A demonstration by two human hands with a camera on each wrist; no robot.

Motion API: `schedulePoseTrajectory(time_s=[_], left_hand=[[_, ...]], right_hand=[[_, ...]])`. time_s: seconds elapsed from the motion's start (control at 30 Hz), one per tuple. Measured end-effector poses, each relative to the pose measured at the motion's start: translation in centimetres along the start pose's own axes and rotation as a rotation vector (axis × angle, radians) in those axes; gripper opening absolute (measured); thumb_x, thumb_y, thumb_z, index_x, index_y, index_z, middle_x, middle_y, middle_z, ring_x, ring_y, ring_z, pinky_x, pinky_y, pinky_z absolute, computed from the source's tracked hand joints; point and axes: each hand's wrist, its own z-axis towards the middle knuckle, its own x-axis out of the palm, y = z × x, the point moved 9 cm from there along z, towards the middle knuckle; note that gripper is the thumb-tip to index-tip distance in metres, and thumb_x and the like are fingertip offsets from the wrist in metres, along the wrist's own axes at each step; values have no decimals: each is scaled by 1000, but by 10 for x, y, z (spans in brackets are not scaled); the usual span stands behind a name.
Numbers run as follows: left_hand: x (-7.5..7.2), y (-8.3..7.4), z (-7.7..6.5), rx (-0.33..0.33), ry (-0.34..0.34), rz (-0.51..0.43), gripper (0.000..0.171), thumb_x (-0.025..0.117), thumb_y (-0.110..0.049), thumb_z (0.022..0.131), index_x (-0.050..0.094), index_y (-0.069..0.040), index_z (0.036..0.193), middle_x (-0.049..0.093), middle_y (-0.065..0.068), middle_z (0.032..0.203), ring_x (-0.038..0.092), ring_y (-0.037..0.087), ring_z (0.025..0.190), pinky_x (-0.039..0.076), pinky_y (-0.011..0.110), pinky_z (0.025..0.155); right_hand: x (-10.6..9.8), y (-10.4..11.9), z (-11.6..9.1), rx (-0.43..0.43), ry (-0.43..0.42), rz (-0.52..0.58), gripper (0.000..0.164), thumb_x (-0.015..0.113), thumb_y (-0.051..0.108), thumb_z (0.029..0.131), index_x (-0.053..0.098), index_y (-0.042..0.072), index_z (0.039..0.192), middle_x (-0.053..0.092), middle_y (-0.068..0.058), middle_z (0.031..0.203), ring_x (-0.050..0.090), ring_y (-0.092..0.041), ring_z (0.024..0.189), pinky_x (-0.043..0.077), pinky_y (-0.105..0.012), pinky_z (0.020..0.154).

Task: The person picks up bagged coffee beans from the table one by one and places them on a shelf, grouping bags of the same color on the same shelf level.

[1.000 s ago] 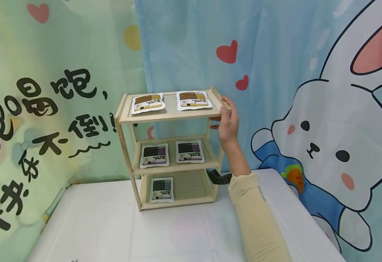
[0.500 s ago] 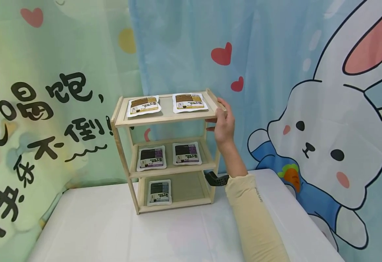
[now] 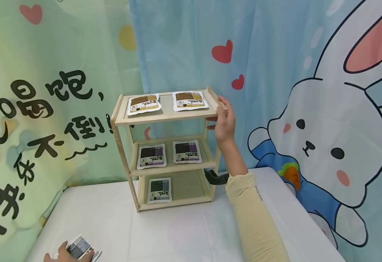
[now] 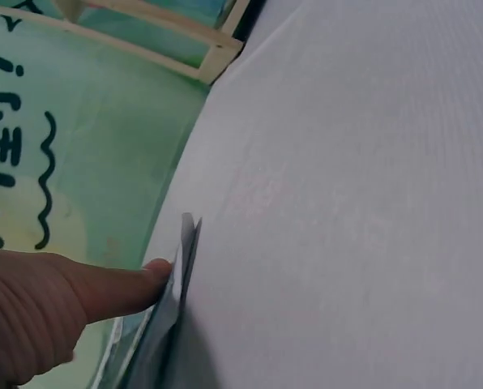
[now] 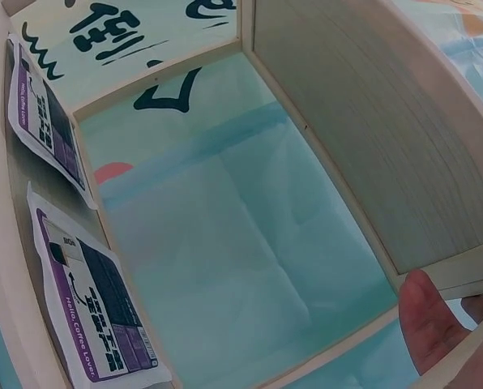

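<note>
A three-tier wooden shelf rack [image 3: 166, 119] stands on the white table. My right hand [image 3: 225, 123] grips the right end of its top tier, and its fingertips [image 5: 426, 316] show under that tier in the right wrist view. At the lower left of the head view, my left hand [image 3: 67, 254] holds a grey-blue coffee packet [image 3: 79, 247], partly out of frame. The left thumb [image 4: 128, 288] presses against the packet's side in the left wrist view; the other fingers are hidden. A second silvery edge shows beside that packet, so I cannot tell whether there is more than one.
Two brown-and-yellow packets [image 3: 190, 100] lie on the top tier. Two purple-and-black packets [image 3: 186, 152] lie on the middle tier. One grey-blue packet [image 3: 159, 191] is at the left of the bottom tier. A printed curtain [image 3: 184, 43] hangs behind the table [image 3: 177, 233].
My left hand has come into the head view at the lower left with the coffee packet. The right hand keeps its grip on the rack. The head view has shifted slightly.
</note>
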Motion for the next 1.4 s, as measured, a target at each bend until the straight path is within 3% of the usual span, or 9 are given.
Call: schedulePoseTrajectory(time_s=[0.03, 0.13, 0.27, 0.4, 0.57, 0.77, 1.1, 1.4], left_hand=[[0, -4, 2, 4, 3, -2, 110, 90, -44, 55, 28, 6, 131, 8, 47, 136, 15, 63, 126, 23, 71, 98], [-6, -22, -12, 16, 21, -65, 95, 86, -32, 65, 30, 9, 131, 19, 45, 130, 28, 60, 121, 32, 66, 95], [-6, -42, -25, 90, 35, -168, 82, 81, -28, 74, 36, 9, 132, 39, 41, 123, 45, 56, 109, 41, 60, 89], [4, -62, -28, 182, 10, -226, 71, 80, -25, 77, 45, 5, 131, 52, 38, 121, 52, 54, 107, 44, 59, 87], [20, -84, -30, 272, 28, -329, 64, 78, -22, 82, 49, 2, 133, 49, 38, 127, 47, 54, 116, 40, 59, 92], [28, -103, -42, 356, 80, -463, 63, 77, -25, 83, 50, 0, 134, 47, 35, 133, 40, 54, 123, 36, 59, 99], [32, -131, -65, 431, 14, -637, 55, 82, -12, 76, 59, 0, 124, 55, 30, 128, 50, 45, 118, 38, 57, 96], [39, -152, -86, 507, 37, -730, 52, 82, -7, 74, 62, 2, 121, 58, 28, 125, 54, 43, 116, 41, 57, 94]], right_hand=[[0, 0, 0, 1, -1, 1, 49, 34, 24, 100, 42, 10, 146, 56, -19, 120, 60, -30, 79, 51, -28, 54], [0, 0, -2, -2, -6, 7, 49, 34, 23, 99, 42, 10, 146, 56, -19, 118, 59, -35, 81, 51, -29, 54], [0, 1, -2, -13, -9, 5, 49, 34, 24, 100, 41, 10, 146, 56, -19, 119, 59, -39, 83, 51, -29, 54], [0, 0, -1, -17, -8, -2, 50, 34, 26, 100, 41, 10, 146, 57, -20, 120, 61, -31, 80, 51, -28, 55], [-1, 1, -2, -16, -11, -10, 49, 34, 26, 100, 42, 11, 146, 57, -20, 118, 61, -19, 75, 51, -28, 55], [-2, 3, -2, -12, -14, -19, 48, 35, 26, 100, 43, 12, 145, 58, -18, 117, 60, -18, 74, 51, -31, 56], [-1, 3, -2, -17, -6, 15, 48, 35, 25, 100, 42, 10, 145, 58, -18, 113, 61, -16, 73, 50, -26, 54], [-1, 1, -2, 1, -5, 2, 48, 35, 25, 100, 42, 13, 146, 57, -19, 116, 61, -23, 77, 51, -27, 56]])
